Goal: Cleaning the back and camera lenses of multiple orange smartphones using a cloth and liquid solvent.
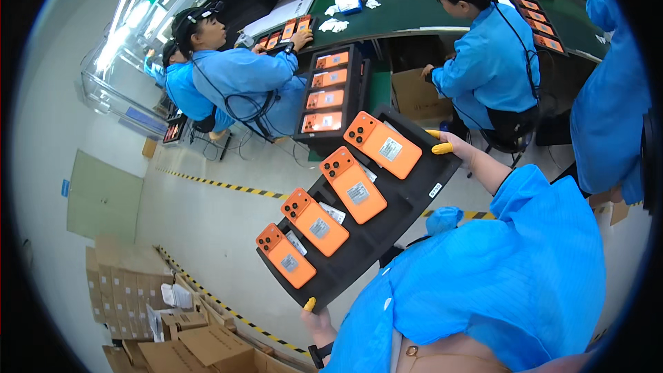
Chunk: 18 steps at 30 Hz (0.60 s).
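Note:
A black tray (pixel 407 202) is held tilted in front of me, one end in each hand. Several orange phones (pixel 356 193) lie in a row on it, camera side up, each with a white label on its back. White slips of paper (pixel 333 213) show beside some of them. My left hand (pixel 316 323) is closed on the tray's near left end, a yellow finger cot on the digit over the rim. At the far right end my right hand (pixel 459 148), also with yellow finger cots, grips the edge. The fingers beneath the tray are hidden.
Just beyond the tray stands a stack of black trays (pixel 351 107) with orange phones. Seated co-workers (pixel 238 83) (pixel 487 62) are at a green bench (pixel 394 17); another person (pixel 611 107) stands at right. Cardboard boxes (pixel 214 345) fill the lower left. Striped tape (pixel 221 183) crosses the floor.

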{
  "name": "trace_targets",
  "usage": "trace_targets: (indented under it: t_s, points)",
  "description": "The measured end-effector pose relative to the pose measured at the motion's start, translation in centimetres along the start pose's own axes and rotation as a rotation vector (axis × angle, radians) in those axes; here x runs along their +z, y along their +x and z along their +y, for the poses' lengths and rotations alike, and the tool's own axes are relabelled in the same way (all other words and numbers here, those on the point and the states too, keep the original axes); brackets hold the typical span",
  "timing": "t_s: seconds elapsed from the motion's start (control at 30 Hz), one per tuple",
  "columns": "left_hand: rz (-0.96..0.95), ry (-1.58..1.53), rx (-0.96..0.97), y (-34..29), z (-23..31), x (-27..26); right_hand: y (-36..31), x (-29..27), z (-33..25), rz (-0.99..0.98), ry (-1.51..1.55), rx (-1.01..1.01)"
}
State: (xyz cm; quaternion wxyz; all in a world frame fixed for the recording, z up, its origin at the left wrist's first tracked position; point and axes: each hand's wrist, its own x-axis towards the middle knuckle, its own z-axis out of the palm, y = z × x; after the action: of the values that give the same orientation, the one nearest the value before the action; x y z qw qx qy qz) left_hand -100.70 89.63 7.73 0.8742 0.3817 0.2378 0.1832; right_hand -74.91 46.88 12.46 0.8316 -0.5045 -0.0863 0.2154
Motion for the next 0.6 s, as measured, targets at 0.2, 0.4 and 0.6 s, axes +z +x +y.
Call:
trace_targets:
  t_s: [0.2,0.4,0.6]
  points:
    - [-0.212,0.019,-0.158,5.5,-0.1,-4.9,-2.0,1.4,3.8,-0.002,0.319,-0.138]
    - [-0.327,0.057,-0.237,6.5,1.2,-2.8,-2.7,0.8,4.8,0.153,0.501,-0.197]
    - [-0.297,0.04,-0.344,6.8,2.8,-3.3,-2.1,2.1,3.0,0.169,0.433,-0.142]
